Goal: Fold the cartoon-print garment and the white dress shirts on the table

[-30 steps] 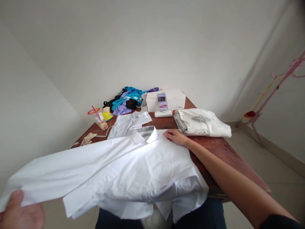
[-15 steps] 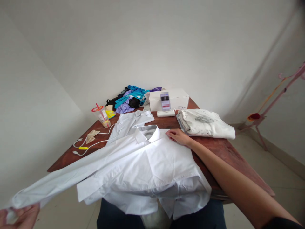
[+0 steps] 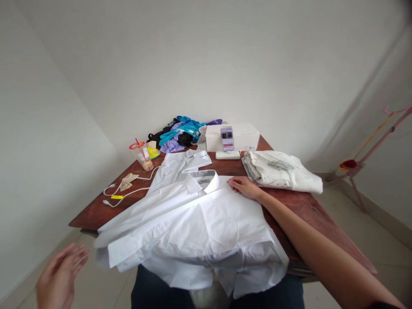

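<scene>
A white long-sleeved dress shirt [image 3: 206,219] lies across the near part of the table, its collar toward the back. One sleeve is folded over the body, and the lower part hangs past the front edge above my legs. My right hand [image 3: 243,188] rests at the shirt's shoulder, right of the collar, with curled fingers gripping the cloth. Off the table at the lower left, my left hand [image 3: 66,268] is empty, its fingers apart, a short way left of the sleeve ends. Behind the collar lies another white shirt [image 3: 174,165], partly covered.
Folded white clothes [image 3: 286,171] lie at the right of the wooden table [image 3: 322,231]. A white box [image 3: 247,136], a phone [image 3: 227,138] and a clothes pile [image 3: 182,133] are at the back. A plastic cup [image 3: 143,156] and white cable [image 3: 128,195] are on the left.
My left hand has let go of the sleeve end and opened. That sleeve, stretched out left before, has dropped beside the folded one. The right hand stays at the shoulder.
</scene>
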`<action>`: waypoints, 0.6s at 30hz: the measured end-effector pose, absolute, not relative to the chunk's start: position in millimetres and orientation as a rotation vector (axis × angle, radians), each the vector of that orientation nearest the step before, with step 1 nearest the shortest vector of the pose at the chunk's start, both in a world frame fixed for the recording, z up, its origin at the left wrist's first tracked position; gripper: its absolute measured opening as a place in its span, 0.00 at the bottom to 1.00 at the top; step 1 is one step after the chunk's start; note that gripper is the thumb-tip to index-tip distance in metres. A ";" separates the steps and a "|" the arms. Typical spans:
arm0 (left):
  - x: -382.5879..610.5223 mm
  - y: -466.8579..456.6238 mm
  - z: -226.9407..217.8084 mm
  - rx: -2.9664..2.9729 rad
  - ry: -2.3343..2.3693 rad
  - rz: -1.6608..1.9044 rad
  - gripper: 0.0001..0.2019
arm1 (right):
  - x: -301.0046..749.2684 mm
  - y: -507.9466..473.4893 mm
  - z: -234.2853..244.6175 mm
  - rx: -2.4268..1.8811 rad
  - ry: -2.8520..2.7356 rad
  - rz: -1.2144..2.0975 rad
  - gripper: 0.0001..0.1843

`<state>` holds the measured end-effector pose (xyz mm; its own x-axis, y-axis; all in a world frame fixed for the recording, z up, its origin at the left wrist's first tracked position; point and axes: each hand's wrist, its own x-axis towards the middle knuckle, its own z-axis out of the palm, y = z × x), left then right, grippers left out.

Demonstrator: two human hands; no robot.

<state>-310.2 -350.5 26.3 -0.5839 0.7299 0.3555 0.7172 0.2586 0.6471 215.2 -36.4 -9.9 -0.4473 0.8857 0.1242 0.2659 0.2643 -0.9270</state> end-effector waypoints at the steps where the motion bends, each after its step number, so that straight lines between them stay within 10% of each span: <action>1: -299.0 -345.7 23.3 1.360 2.427 1.438 0.17 | 215.6 -36.1 -10.7 -1.043 -1.877 1.179 0.24; 18: -218.2 -268.7 68.5 2.067 1.965 0.552 0.19 | 217.7 -39.8 -5.8 -1.014 -1.933 1.181 0.23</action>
